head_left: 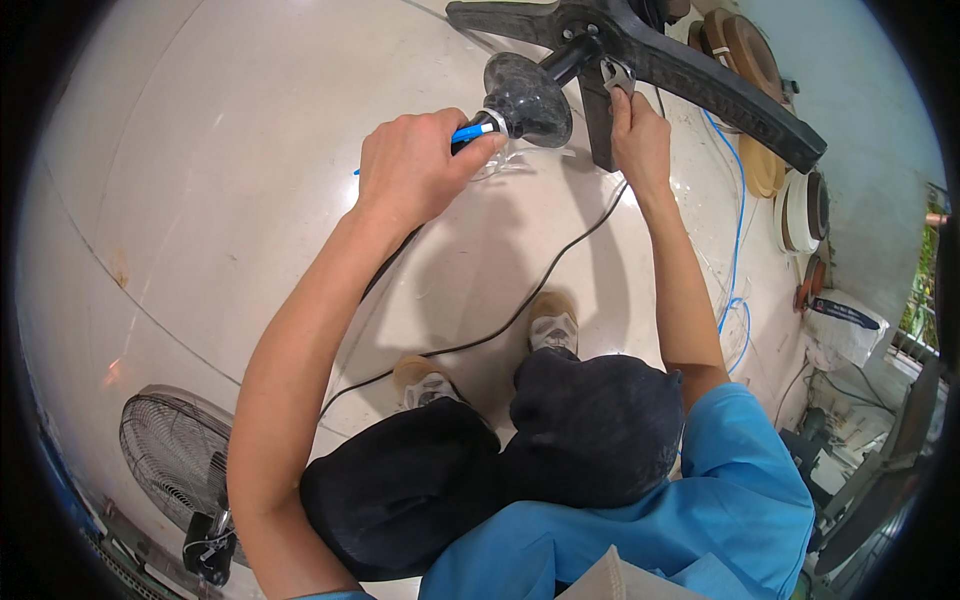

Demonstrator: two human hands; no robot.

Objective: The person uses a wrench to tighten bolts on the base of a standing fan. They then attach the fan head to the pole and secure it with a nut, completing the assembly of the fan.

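A black stand base with thick legs [725, 95] lies tipped on the floor, its bolted hub facing me. A short black pole [570, 60] runs from the hub through a dusty bell-shaped cover [528, 98]. Around the pole's near end my left hand [420, 165] is closed, with a slim blue-and-white stick-like thing [474, 132] showing between thumb and fingers; its exact kind is unclear. My right hand [643, 145] grips an adjustable wrench [617, 76], whose jaw rests by the hub beside one leg. Most of the wrench handle is hidden in my hand.
A black cable [530, 312] crosses the floor past my shoes. Rolls of brown [750, 55], tan [763, 168] and white [800, 212] band stand along the right wall, near a blue hose [741, 200]. A caged fan head [175, 455] sits at lower left.
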